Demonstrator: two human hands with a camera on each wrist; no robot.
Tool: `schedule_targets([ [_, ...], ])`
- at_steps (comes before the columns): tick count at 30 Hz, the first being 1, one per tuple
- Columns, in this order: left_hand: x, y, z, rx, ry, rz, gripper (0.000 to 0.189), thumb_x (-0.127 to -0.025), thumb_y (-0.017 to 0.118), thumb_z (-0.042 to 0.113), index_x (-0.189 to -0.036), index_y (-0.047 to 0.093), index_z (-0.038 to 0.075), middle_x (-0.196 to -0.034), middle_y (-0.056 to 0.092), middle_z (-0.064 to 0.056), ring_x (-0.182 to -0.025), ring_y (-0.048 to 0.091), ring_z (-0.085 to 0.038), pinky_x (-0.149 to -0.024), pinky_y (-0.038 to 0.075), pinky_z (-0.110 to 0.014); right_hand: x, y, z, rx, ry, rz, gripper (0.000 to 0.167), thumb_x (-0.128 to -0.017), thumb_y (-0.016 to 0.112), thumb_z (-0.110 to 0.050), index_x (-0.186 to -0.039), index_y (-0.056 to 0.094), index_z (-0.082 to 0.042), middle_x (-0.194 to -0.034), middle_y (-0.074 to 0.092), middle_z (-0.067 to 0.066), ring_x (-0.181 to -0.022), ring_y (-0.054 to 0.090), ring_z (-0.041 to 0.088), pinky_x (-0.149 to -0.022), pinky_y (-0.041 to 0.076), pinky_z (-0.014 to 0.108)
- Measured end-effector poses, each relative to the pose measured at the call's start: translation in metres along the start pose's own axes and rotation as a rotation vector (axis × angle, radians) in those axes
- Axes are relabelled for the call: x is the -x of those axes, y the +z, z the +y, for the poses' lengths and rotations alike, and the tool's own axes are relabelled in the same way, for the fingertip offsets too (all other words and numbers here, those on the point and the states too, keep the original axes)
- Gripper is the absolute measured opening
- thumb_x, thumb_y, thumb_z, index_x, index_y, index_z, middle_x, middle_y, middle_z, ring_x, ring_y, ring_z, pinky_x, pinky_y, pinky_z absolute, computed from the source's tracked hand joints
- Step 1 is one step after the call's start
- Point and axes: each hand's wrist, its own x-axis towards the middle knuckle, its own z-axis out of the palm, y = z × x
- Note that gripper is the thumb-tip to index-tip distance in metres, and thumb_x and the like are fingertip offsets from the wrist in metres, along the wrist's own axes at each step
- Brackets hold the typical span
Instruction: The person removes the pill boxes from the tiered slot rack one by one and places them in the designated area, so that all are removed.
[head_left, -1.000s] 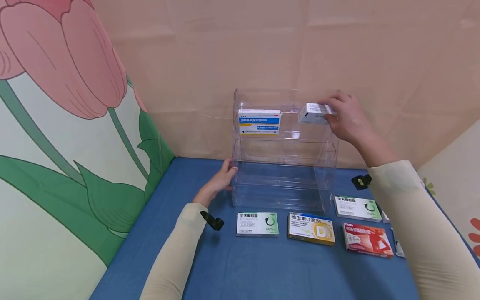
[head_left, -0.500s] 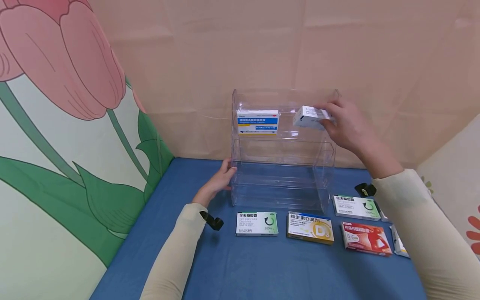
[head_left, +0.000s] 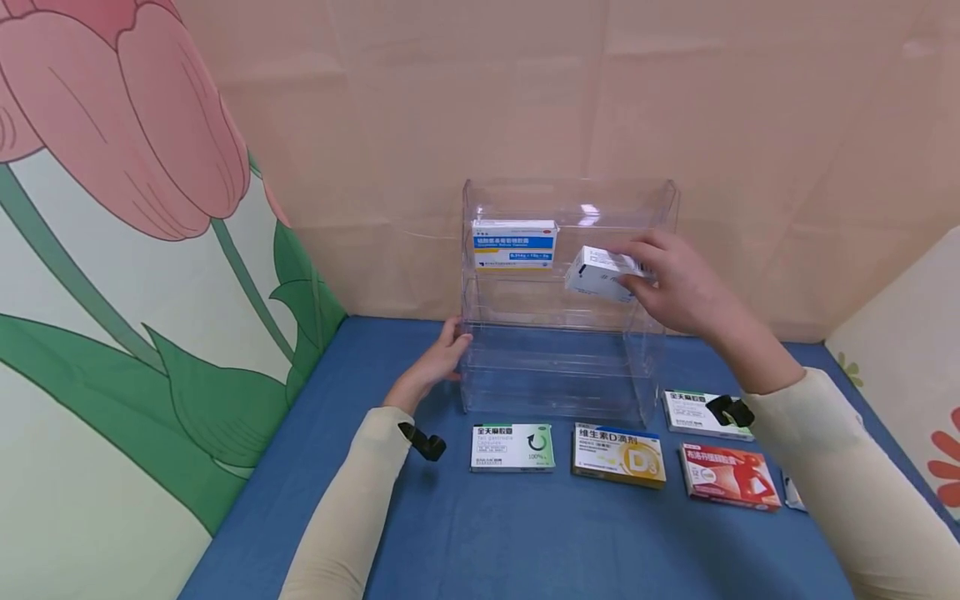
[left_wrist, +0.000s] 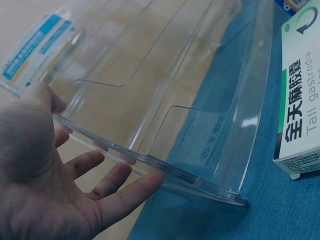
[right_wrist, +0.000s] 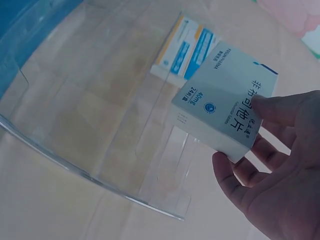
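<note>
A white medicine box [head_left: 600,273], marked 40mg in the right wrist view, is pinched between the thumb and fingers of my right hand [head_left: 678,283]. It hangs tilted before the middle of the clear tiered display rack [head_left: 551,362]. My left hand [head_left: 435,362] rests against the rack's left side, its fingers loosely extended along the outer panel and fingertips touching the edge [left_wrist: 127,192]. On the top tier, at the left, stands a blue-and-white medicine box [head_left: 514,245], left of the held box.
On the blue cloth before the rack lie a green-and-white box [head_left: 512,448] and a yellow vitamin D box [head_left: 618,454]. A red box [head_left: 730,477] and another green-and-white box [head_left: 693,414] lie to the right, partly beside my right sleeve [head_left: 840,450].
My right hand has moved down and slightly left with the white box, from the top tier's level to just below it. The left hand stays at the rack's side.
</note>
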Motion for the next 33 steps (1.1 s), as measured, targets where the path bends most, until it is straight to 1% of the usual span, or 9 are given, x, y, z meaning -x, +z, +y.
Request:
schedule_targets([
  [1,-0.003,0.000,-0.004,-0.002,0.008,0.006,0.059,-0.110,0.037,0.036,-0.159,0.008,0.023,-0.162,0.013,-0.017,-0.150,0.024,-0.040,-0.101,0.048,-0.062,0.002,0.002,-0.001,-0.003,-0.007,-0.006,0.046,-0.090,0.074,-0.003,-0.135,0.064,-0.006,-0.128,0.058,0.020,-0.114,0.053,0.036,-0.088,0.056,0.053],
  [6,-0.003,-0.001,-0.006,0.007,0.005,0.004,0.059,-0.110,0.036,0.036,-0.159,0.007,0.022,-0.162,0.014,-0.017,-0.150,0.023,-0.040,-0.101,0.047,-0.063,0.008,0.013,-0.004,-0.015,-0.046,-0.053,0.043,-0.090,0.074,-0.004,-0.132,0.065,-0.007,-0.123,0.061,0.018,-0.110,0.056,0.033,-0.087,0.056,0.050],
  [11,-0.002,-0.001,-0.005,0.003,0.007,0.002,0.059,-0.109,0.037,0.038,-0.159,0.008,0.024,-0.162,0.015,-0.015,-0.150,0.024,-0.039,-0.102,0.047,-0.063,0.015,0.024,-0.007,-0.055,-0.040,-0.133,0.043,-0.091,0.073,-0.006,-0.133,0.065,-0.007,-0.123,0.062,0.018,-0.111,0.058,0.034,-0.089,0.057,0.051],
  [16,-0.001,-0.001,-0.005,-0.004,0.012,0.000,0.059,-0.110,0.037,0.037,-0.159,0.008,0.025,-0.163,0.014,-0.015,-0.149,0.024,-0.040,-0.101,0.048,-0.061,0.022,0.037,-0.008,-0.086,-0.030,-0.197,0.041,-0.092,0.073,-0.008,-0.133,0.065,-0.008,-0.123,0.064,0.014,-0.107,0.061,0.030,-0.087,0.058,0.048],
  [23,0.000,0.000,-0.004,0.003,0.003,0.003,0.058,-0.110,0.036,0.035,-0.160,0.007,0.025,-0.163,0.013,-0.016,-0.149,0.024,-0.040,-0.101,0.047,-0.063,0.030,0.053,-0.014,-0.148,-0.049,-0.264,0.041,-0.092,0.073,-0.008,-0.132,0.066,-0.008,-0.119,0.065,0.013,-0.096,0.063,0.024,-0.080,0.060,0.040],
  [27,0.000,0.000,-0.004,-0.004,0.001,0.006,0.059,-0.110,0.036,0.035,-0.160,0.007,0.024,-0.163,0.013,-0.016,-0.149,0.024,-0.040,-0.101,0.048,-0.062,0.035,0.062,-0.020,-0.192,-0.040,-0.327,0.040,-0.092,0.073,-0.010,-0.132,0.067,-0.011,-0.119,0.066,0.009,-0.093,0.061,0.021,-0.077,0.058,0.035],
  [33,0.000,0.001,-0.003,-0.008,0.007,0.012,0.057,-0.110,0.037,0.035,-0.159,0.009,0.025,-0.161,0.018,-0.016,-0.148,0.027,-0.039,-0.101,0.048,-0.062,0.044,0.075,-0.031,-0.274,-0.026,-0.421,0.039,-0.094,0.072,-0.013,-0.133,0.067,-0.012,-0.117,0.065,0.007,-0.086,0.058,0.017,-0.069,0.052,0.029],
])
